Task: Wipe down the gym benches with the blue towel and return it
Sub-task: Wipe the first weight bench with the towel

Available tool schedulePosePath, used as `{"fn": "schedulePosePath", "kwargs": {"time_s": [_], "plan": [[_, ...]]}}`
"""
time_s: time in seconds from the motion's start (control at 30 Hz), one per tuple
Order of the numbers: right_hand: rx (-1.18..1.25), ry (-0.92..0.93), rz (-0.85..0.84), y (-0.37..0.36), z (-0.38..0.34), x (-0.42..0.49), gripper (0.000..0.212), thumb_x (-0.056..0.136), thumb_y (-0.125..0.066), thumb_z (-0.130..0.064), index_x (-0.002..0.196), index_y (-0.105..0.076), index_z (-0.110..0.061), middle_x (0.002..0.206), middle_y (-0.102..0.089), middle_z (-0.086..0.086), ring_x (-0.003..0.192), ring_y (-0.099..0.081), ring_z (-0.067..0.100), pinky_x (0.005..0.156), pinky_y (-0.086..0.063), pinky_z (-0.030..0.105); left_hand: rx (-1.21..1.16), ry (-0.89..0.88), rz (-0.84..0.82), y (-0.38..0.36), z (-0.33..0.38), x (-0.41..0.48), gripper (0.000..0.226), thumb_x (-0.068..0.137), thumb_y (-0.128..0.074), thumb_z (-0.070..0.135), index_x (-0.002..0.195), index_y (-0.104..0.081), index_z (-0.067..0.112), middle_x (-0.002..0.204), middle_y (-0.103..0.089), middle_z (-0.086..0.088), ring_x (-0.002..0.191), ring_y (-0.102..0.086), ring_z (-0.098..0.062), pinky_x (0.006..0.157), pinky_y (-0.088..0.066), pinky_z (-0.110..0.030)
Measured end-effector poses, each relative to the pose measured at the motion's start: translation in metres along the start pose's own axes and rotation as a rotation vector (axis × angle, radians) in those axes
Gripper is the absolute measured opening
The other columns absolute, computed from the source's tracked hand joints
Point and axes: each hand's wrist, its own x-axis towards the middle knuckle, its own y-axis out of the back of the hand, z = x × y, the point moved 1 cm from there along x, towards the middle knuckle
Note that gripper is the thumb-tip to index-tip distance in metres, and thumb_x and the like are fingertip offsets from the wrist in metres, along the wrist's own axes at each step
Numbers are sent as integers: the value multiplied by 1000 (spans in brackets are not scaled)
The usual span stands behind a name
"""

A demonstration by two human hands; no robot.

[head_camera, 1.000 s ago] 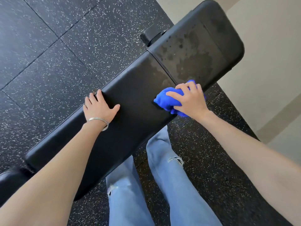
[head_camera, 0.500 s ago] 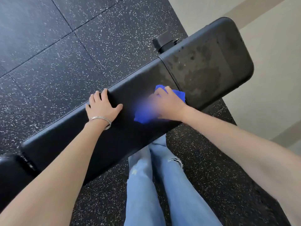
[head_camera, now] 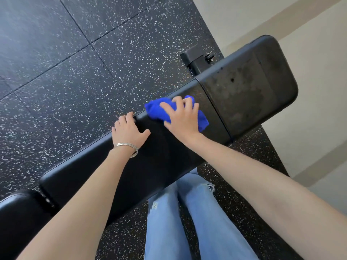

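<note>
A black padded gym bench (head_camera: 169, 156) runs diagonally from lower left to upper right. Its shorter seat pad (head_camera: 253, 87) at the upper right shows dull damp patches. My right hand (head_camera: 183, 120) presses a bunched blue towel (head_camera: 155, 109) onto the long pad, near its far edge and just left of the seam between the pads; the fingers are spread over the cloth. My left hand (head_camera: 127, 132) rests flat on the long pad beside it, fingertips at the far edge and thumb out. A thin bracelet circles that wrist.
A second black pad (head_camera: 18, 218) sits at the lower left, end to end with the bench. A black frame bracket (head_camera: 197, 57) sticks out behind the seam. Speckled rubber floor tiles (head_camera: 75, 72) surround the bench, with beige flooring (head_camera: 309, 137) to the right. My legs in jeans (head_camera: 178, 222) stand against the bench's near side.
My right hand has swept the towel from the near edge by the seam leftward, then across to the far edge. My left hand has stayed on the pad.
</note>
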Motion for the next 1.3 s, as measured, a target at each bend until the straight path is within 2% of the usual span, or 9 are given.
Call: {"fn": "schedulePosePath", "kwargs": {"time_s": [0.17, 0.23, 0.33, 0.4, 0.57, 0.8, 1.1, 1.17, 1.3], "plan": [[-264, 589, 85, 12, 50, 30, 52, 56, -76, -53, 105, -65, -39, 100, -66, -1, 81, -61, 26, 65, -47, 34, 56, -57, -55, 3, -11, 3, 80, 79, -65, 41, 143, -28, 9, 140, -38, -14, 127, -37, -35, 110, -28, -43], [-248, 313, 28, 16, 70, 44, 48, 64, -73, -46, 109, -61, -38, 112, -61, 2, 92, -57, 29, 71, -45, 39, 77, -73, -73, 3, -11, 4, 79, 80, -64, 42, 143, -30, 8, 139, -38, -14, 126, -38, -35, 109, -29, -42], [168, -584, -10, 14, 67, 54, 44, 82, -62, -36, 124, -50, -35, 127, -45, 6, 108, -42, 33, 83, -36, 43, 95, -59, -94, 2, -7, 6, 80, 80, -62, 45, 142, -29, 8, 141, -38, -14, 127, -37, -35, 110, -29, -42], [180, -700, 2, 15, 42, 57, 42, 82, -62, -35, 123, -50, -33, 126, -43, 9, 107, -40, 35, 84, -33, 44, 108, -56, -101, 1, -2, 8, 81, 81, -61, 46, 143, -28, 8, 142, -37, -14, 129, -36, -35, 109, -28, -42], [7, -70, -72, 9, -6, 39, 44, 78, -67, -35, 120, -53, -30, 127, -47, 8, 108, -44, 35, 83, -34, 45, 101, -42, -126, 1, 5, 13, 82, 82, -61, 46, 144, -25, 8, 143, -35, -14, 131, -34, -34, 110, -26, -41], [-215, 667, -23, 22, 106, 45, 39, 65, -72, -36, 103, -65, -37, 105, -65, 3, 87, -60, 30, 68, -46, 37, 126, -61, -142, 2, 16, 18, 79, 83, -61, 43, 144, -27, 5, 142, -37, -17, 129, -35, -37, 110, -27, -43], [298, -767, 87, 22, 169, 65, 44, 84, -58, -32, 127, -49, -38, 128, -42, 4, 112, -39, 32, 85, -38, 45, 55, -88, -145, 0, 66, 31, 72, 84, -58, 37, 144, -29, 11, 142, -38, -14, 128, -36, -37, 107, -30, -44], [181, -671, 55, 18, 162, 36, 46, 81, -60, -32, 126, -50, -37, 129, -43, 5, 110, -40, 34, 83, -37, 45, 80, -96, -145, -1, 80, 33, 73, 84, -58, 38, 144, -28, 10, 142, -37, -14, 128, -36, -37, 106, -31, -44], [57, -11, -26, 13, 133, 22, 47, 75, -68, -35, 120, -58, -34, 125, -54, 6, 110, -49, 35, 80, -37, 45, 125, -93, -138, -4, 108, 35, 79, 83, -59, 41, 145, -24, 7, 144, -36, -16, 129, -35, -37, 109, -29, -44]]}}
